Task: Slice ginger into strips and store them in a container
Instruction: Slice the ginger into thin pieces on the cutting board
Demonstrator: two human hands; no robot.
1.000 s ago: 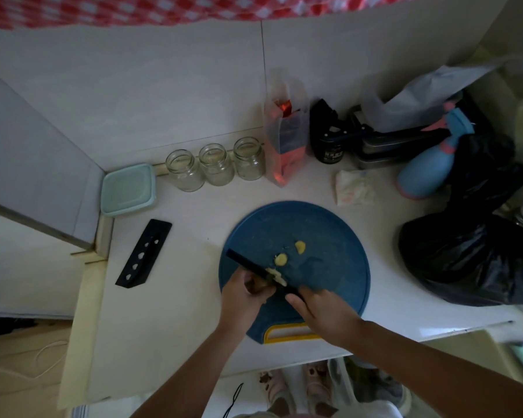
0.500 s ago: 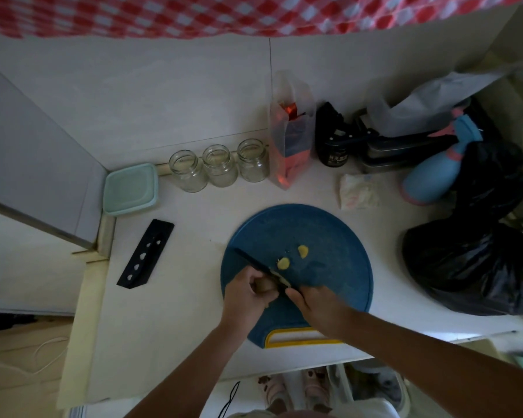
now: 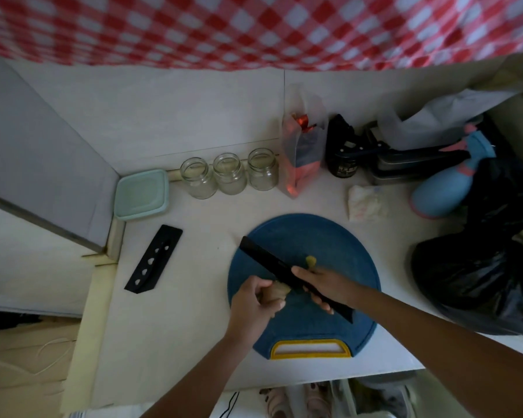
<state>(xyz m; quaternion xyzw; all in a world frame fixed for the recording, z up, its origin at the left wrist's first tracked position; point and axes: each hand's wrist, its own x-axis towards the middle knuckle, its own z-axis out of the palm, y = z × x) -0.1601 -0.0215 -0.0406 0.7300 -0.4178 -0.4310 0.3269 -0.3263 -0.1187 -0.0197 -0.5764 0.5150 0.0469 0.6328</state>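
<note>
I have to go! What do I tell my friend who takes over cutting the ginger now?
Left grip holds the ginger chunk over the blue board.
Right grip holds the black knife, blade beside the chunk.
Done: one slice lies on the board.
Left: slice the rest, cut strips, store them.
The mint container sits lidded at the counter's back left.
</note>
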